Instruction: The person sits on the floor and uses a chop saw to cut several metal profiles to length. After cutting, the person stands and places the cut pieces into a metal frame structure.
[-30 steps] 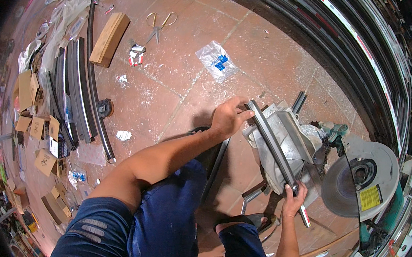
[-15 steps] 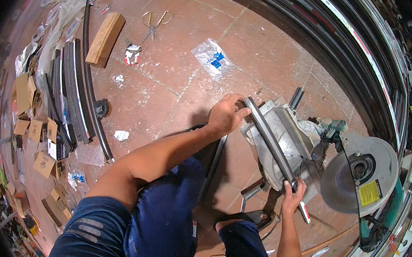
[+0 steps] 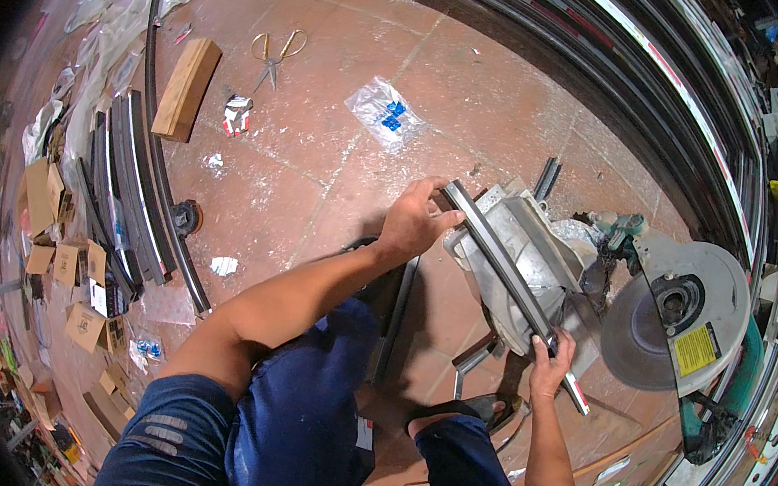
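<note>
Head: bar (image 3: 501,263) in both grips (image 3: 412,222) (image 3: 549,366)

The fisheye view looks steeply down from the person's head, above and behind the left hand (image 3: 408,221) and right hand (image 3: 551,365), near enough to take in the forearms (image 3: 305,284) below them. It faces the floor (image 3: 352,47) beyond the hands and spreads wide to both sides of them.

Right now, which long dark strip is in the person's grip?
The dark strip slanting over the metal saw base, held near both ends; other strips beside the cardboard boxes lie untouched.
</note>
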Tool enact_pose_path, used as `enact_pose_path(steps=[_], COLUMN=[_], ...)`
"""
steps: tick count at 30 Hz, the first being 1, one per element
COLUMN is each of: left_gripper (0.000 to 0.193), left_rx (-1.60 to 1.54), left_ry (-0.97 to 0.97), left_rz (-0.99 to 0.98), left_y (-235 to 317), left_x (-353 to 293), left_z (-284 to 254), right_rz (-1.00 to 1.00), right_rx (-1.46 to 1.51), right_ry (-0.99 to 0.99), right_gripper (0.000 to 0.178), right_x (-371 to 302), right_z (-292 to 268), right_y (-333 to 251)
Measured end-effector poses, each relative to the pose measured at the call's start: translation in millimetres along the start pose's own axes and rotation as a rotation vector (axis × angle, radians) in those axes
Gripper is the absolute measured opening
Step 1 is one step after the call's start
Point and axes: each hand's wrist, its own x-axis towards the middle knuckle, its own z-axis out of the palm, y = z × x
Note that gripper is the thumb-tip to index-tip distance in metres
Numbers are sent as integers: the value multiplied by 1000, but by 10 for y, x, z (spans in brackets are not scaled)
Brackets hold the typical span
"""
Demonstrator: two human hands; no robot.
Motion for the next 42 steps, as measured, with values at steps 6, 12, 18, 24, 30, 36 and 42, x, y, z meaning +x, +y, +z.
enact_pose_path(steps=[6, 12, 18, 24, 30, 36, 42], left_gripper=[57, 65, 68, 56, 35, 32, 31], left_rx=[6, 200, 694, 697, 765, 956, 933], left_ry=[-2, 3, 0, -716, -842, -974, -897], left_rz=[9, 170, 707, 993, 1119, 965, 1031], left_y=[71, 54, 409, 725, 542, 443, 372], left_x=[4, 35, -27, -200, -326, -336, -359], left_z=[-30, -125, 18, 980, 1684, 1915, 1916], right_rz=[-8, 7, -23, -61, -23, 108, 81], right_rx=[-67, -46, -42, -34, 13, -47, -159], right_ry=[8, -11, 24, 13, -14, -39, -82], right_gripper=[45, 45, 43, 44, 45, 44, 54], right_x=[-11, -16, 7, 33, 13, -26, -44], right_z=[-16, 4, 11, -26, -24, -48, 37], right_y=[-1, 35, 65, 87, 6, -77, 258])
